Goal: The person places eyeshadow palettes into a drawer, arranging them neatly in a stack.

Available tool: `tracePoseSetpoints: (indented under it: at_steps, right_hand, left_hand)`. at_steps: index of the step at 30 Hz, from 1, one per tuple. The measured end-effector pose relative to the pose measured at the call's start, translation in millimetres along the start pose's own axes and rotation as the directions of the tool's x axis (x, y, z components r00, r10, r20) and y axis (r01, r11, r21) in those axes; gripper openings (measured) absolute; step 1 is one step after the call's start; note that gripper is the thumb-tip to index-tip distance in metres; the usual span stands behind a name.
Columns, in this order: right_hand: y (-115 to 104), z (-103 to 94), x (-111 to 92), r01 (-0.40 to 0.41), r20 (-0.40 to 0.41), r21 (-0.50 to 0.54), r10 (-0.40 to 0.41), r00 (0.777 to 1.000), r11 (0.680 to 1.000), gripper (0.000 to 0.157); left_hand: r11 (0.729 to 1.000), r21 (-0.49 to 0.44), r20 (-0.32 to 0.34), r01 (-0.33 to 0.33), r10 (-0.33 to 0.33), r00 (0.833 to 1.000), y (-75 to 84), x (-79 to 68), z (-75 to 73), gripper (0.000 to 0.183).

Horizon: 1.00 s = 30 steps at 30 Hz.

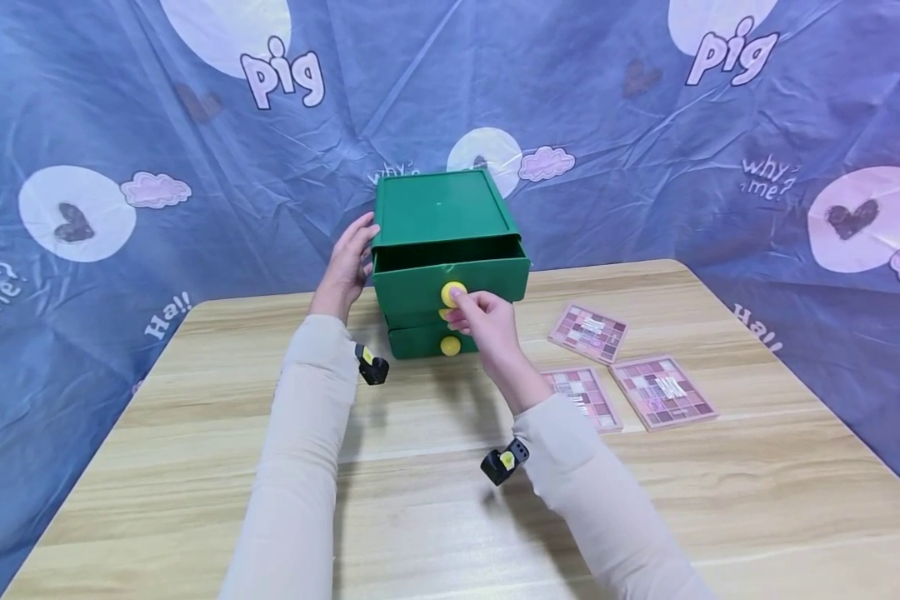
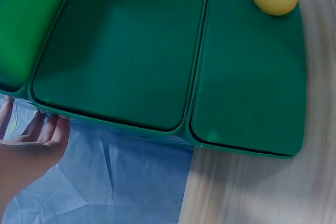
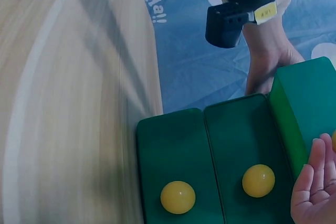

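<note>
Just above the middle of the head frame, a green drawer unit [image 1: 441, 202] stands on the bench [image 1: 217, 433], its top drawer [image 1: 408, 290] partly out. The right hand [image 1: 492, 331] pinches that drawer's yellow knob [image 1: 448, 289] between its fingers; the left hand [image 1: 345, 265], fingers extended and slightly apart, touches the unit's left side. Three pink palettes [image 1: 663, 392] lie centre right.

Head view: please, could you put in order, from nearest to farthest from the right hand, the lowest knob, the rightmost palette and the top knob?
1. Top knob, pinched by the right hand.
2. Lowest knob, below and left of the hand.
3. Rightmost palette, away to the right.
</note>
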State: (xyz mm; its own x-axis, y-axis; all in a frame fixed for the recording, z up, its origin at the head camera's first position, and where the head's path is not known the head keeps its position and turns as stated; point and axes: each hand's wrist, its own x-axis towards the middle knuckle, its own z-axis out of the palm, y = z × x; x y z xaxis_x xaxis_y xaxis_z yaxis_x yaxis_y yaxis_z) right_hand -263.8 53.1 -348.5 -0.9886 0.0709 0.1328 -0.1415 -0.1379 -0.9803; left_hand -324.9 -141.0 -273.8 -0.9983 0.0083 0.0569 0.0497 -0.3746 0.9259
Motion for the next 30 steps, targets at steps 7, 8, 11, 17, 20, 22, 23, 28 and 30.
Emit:
tracePoseSetpoints:
  at_steps: [7,8,11,17,20,22,23,28,30]
  right_hand:
    - [-57,9.5,-49,-0.073,-0.039,-0.043,0.071,0.997,0.996,0.023]
    - [-58,9.4,-51,-0.072,-0.042,-0.042,0.070,0.997,0.997,0.022]
    - [-54,8.3,-54,-0.056,-0.047,-0.042,0.054,0.997,0.998,0.022]
    - [-55,6.4,-65,-0.026,-0.050,-0.026,0.025,0.998,0.999,0.023]
    - [-54,6.1,-69,-0.013,-0.057,-0.008,0.013,0.998,1.000,0.021]
    - [-53,5.7,-71,-0.002,-0.064,0.000,0.002,0.998,1.000,0.020]
    - [-52,5.4,-73,0.004,-0.066,0.000,-0.004,0.998,1.000,0.020]
    - [-50,2.2,-81,0.053,-0.068,-0.004,-0.053,0.996,0.999,0.022]
    - [-43,-1.3,-81,0.101,-0.043,0.022,-0.100,0.994,0.995,0.023]
  left_hand:
    - [1.000,0.003,-0.005,-0.001,0.001,1.000,-0.7,0.8,0.1,0.049]
    - [1.000,0.002,-0.004,-0.001,0.001,1.000,-0.7,0.7,0.0,0.050]
    - [1.000,0.005,-0.003,-0.001,0.001,1.000,-0.5,0.5,-0.6,0.050]
    - [1.000,0.014,0.001,-0.007,0.007,1.000,-0.8,0.7,-1.3,0.050]
    - [1.000,0.015,0.002,-0.008,0.008,1.000,-1.0,0.7,-1.9,0.050]
    - [1.000,0.024,0.005,-0.010,0.010,1.000,-1.2,0.5,-2.0,0.050]
    - [1.000,0.022,0.007,-0.009,0.009,1.000,-1.3,0.3,-2.0,0.050]
    - [1.000,0.029,0.007,-0.005,0.004,1.000,-1.7,-0.2,-0.9,0.050]
    - [0.999,0.031,0.003,-0.006,0.006,1.000,-1.8,-0.2,-0.4,0.050]
